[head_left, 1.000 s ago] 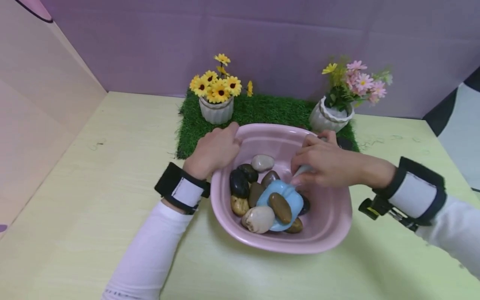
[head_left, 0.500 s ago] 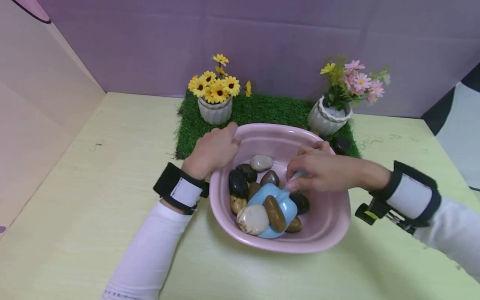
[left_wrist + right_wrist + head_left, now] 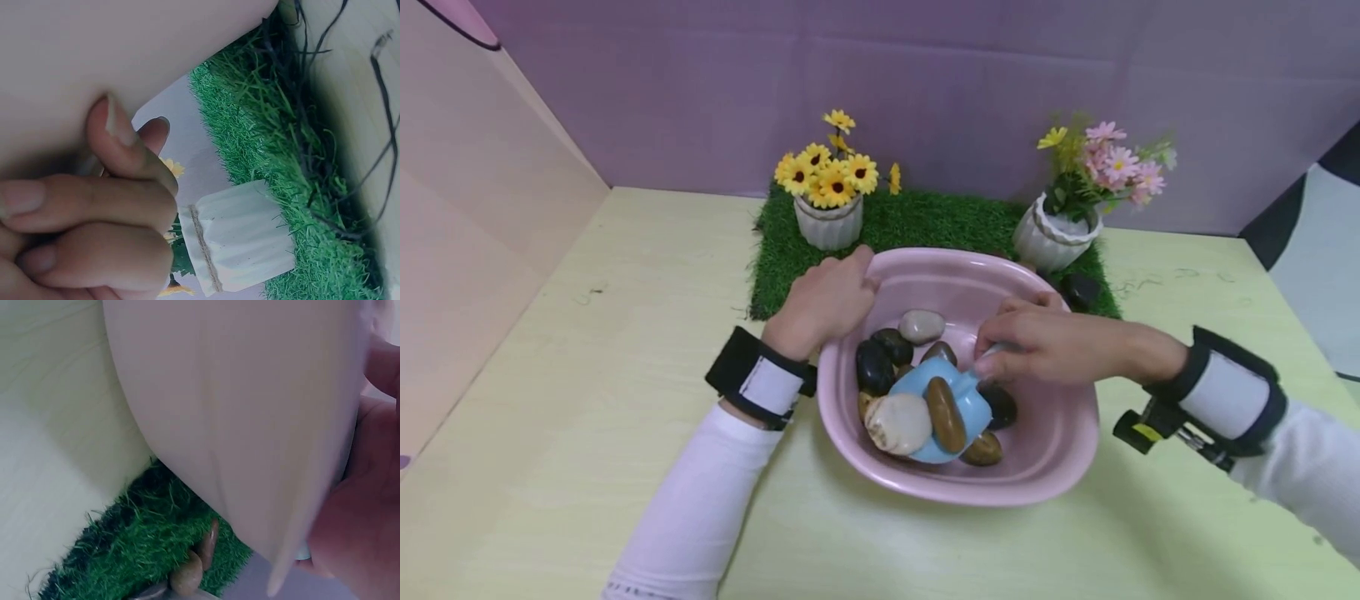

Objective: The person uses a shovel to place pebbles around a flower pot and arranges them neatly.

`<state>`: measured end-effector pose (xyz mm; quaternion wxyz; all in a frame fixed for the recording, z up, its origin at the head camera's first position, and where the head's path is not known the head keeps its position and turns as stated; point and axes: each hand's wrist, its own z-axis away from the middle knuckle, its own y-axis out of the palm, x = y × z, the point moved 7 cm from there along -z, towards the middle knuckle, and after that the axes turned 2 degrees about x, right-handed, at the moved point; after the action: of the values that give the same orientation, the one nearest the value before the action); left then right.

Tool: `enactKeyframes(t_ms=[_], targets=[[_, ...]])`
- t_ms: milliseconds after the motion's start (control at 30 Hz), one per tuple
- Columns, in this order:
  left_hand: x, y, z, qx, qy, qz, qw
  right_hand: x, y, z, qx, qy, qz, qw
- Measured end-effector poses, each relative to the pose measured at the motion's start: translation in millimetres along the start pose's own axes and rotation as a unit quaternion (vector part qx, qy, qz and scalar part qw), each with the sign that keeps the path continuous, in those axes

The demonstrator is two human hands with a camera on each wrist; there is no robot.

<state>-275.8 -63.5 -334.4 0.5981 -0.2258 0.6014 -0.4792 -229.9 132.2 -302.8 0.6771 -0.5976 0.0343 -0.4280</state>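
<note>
Left hand [image 3: 826,302] grips pink basin [image 3: 1063,442]; right hand [image 3: 1037,340], blue scoop [image 3: 974,408]; stones [image 3: 898,423] lie in and around it; flowerpots [image 3: 829,225] behind.

Flowerpots [image 3: 829,223] flank a gap behind the basin [image 3: 958,495].

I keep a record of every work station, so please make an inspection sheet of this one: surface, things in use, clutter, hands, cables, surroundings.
Surface: pale table, with a green grass mat towards the back.
Things in use: pink basin holding several stones and a blue scoop; a brown stone lies on the scoop.
Clutter: pot of yellow flowers, pot of pink flowers and a dark stone, all on the mat.
Hands: left hand grips the basin's rim; right hand holds the scoop's handle.
Cables: thin black cord at upper left.
Surroundings: purple backdrop behind the table.
</note>
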Motion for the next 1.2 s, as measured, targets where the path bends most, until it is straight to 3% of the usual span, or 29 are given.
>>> enactKeyframes(t_ms=[533, 1200], targets=[[1.7, 0.4, -1.0, -0.001, -0.001, 0.001, 1.0000, -11, -31, 12.8, -0.035, 0.017, 0.037, 0.9985], [0.9, 1.0, -1.3, 0.000, 0.003, 0.009, 1.0000, -18, -55, 22.5, -0.055, 0.050, 0.085, 0.9936]])
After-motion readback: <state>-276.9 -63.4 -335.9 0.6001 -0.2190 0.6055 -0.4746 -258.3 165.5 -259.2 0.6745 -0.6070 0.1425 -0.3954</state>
